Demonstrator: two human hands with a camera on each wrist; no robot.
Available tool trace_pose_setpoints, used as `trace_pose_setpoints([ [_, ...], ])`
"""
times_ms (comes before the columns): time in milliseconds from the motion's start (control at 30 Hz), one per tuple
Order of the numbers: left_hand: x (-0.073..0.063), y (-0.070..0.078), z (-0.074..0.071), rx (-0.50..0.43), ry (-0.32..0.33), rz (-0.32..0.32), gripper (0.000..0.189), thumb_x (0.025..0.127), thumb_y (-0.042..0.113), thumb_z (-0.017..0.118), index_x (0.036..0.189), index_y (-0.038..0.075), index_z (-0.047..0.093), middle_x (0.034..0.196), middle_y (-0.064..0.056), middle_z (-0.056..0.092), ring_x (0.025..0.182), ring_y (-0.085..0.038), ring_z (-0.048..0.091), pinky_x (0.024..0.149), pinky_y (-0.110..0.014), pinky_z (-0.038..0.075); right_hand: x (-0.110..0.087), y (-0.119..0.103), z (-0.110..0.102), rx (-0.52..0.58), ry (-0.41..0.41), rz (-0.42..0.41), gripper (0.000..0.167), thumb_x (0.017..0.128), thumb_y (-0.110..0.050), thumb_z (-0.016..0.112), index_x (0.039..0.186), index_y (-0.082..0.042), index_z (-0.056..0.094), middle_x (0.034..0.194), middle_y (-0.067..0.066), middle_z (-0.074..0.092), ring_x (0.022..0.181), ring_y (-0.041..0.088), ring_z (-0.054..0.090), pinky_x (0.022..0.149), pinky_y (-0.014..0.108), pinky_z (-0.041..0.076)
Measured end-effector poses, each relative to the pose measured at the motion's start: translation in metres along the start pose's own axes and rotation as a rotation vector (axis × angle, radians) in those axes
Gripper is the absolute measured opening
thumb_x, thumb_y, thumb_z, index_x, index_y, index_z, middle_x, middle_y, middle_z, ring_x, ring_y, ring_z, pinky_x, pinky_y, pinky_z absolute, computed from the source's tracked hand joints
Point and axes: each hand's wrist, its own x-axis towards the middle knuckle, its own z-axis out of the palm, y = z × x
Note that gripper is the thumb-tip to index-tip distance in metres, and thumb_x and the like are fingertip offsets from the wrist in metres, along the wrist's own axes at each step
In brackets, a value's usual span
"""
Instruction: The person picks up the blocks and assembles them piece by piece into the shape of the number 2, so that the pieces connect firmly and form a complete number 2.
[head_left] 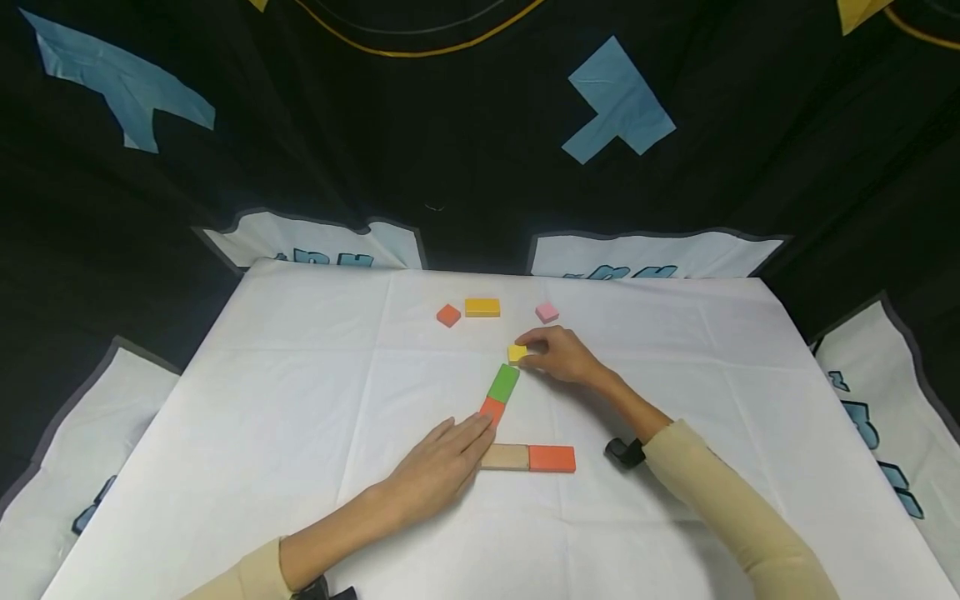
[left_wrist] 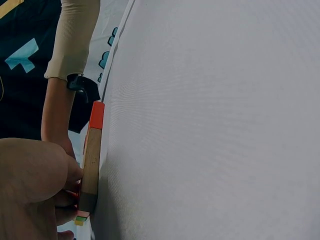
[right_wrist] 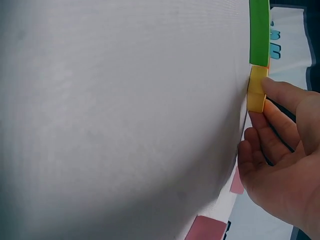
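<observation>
My right hand (head_left: 564, 355) pinches a small yellow block (head_left: 517, 354) between thumb and fingers, at the upper end of a slanting row. In the right wrist view that yellow block (right_wrist: 257, 89) stands against the end of the green block (right_wrist: 259, 32). Below the green block (head_left: 503, 382) comes an orange block (head_left: 492, 409), on which the fingertips of my left hand (head_left: 438, 467) rest, fingers extended. Beside the left hand lies a flat row of a bare wooden block (head_left: 506, 457) and an orange-red block (head_left: 552, 458). The left hand partly covers where the rows meet.
Farther back on the white-covered table (head_left: 247, 400) lie an orange block (head_left: 448, 315), a longer yellow block (head_left: 482, 307) and a pink block (head_left: 547, 312). Two pink pieces, including a nearer one (right_wrist: 206, 228), show in the right wrist view. A dark curtain (head_left: 465, 167) hangs behind.
</observation>
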Motion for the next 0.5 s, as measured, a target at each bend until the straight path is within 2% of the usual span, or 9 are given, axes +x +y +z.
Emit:
trace_pose_setpoints([
  [500,-0.0005,-0.0009,0.0012,-0.002,0.007,0.006,0.046,0.102,0.019,0.058,0.143,0.000,0.052,0.150,-0.014,0.047,0.138,-0.027,0.043,0.110,-0.048,0.037,0.0007,-0.0021,0.0040,0.008,0.007,-0.001,0.034,0.087,-0.014,0.078,0.120,-0.008,0.072,0.126,0.009,0.067,0.125,0.026,0.054,0.109,0.043,0.039],
])
